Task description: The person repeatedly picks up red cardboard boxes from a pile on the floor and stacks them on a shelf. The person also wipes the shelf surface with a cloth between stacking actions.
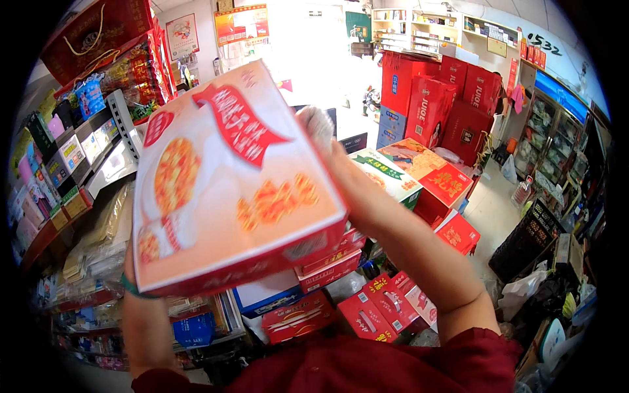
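Box (223,190), pale orange and red, held up, tilted. Hands apart on it: right hand (320,134), blurred, clamped at box's far right edge; left hand (129,263) at box's near left corner, mostly hidden, grip cannot be told. Red cartons (368,314) lower, right of box. Green-white carton (395,172) right of box. Black crate (527,239) well right of box.
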### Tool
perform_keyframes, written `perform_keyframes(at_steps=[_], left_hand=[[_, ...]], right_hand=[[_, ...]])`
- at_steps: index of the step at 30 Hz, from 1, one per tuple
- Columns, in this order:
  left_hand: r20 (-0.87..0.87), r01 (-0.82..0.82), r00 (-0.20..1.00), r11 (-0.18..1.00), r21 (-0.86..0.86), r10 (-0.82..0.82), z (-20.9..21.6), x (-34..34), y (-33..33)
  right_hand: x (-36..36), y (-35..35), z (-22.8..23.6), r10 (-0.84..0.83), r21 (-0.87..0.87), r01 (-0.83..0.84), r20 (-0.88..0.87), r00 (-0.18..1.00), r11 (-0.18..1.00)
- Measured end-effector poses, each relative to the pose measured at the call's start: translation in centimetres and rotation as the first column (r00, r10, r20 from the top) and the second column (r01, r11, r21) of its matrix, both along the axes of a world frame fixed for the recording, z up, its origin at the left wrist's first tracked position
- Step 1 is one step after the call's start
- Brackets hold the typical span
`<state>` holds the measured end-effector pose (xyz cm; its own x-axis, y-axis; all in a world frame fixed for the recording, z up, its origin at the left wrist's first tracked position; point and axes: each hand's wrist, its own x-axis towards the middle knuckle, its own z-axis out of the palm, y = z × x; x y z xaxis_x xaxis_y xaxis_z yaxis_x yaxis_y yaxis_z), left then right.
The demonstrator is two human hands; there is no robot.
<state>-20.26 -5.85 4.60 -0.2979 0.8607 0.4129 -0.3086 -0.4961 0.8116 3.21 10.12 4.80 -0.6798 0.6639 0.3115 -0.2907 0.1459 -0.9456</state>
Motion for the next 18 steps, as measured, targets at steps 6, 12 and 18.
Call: perform_keyframes(at_steps=[6,12,18], left_hand=[[0.022,0.188,0.982,0.981,0.046,-0.189,1.2,2.5,8.6],[0.090,0.316,0.942,0.945,0.084,-0.323,-0.1,3.5,16.5],[0.043,0.313,0.949,0.949,-0.040,-0.311,0.1,4.0,18.2]], right_hand=[[1.8,5.9,1.5,-0.143,-0.066,0.140,-0.046,0.989,0.988],[3.1,12.3,0.6,-0.071,-0.194,0.068,-0.010,0.997,0.979],[2.9,16.3,-1.2,-0.011,-0.300,0.027,0.057,0.998,0.953]])
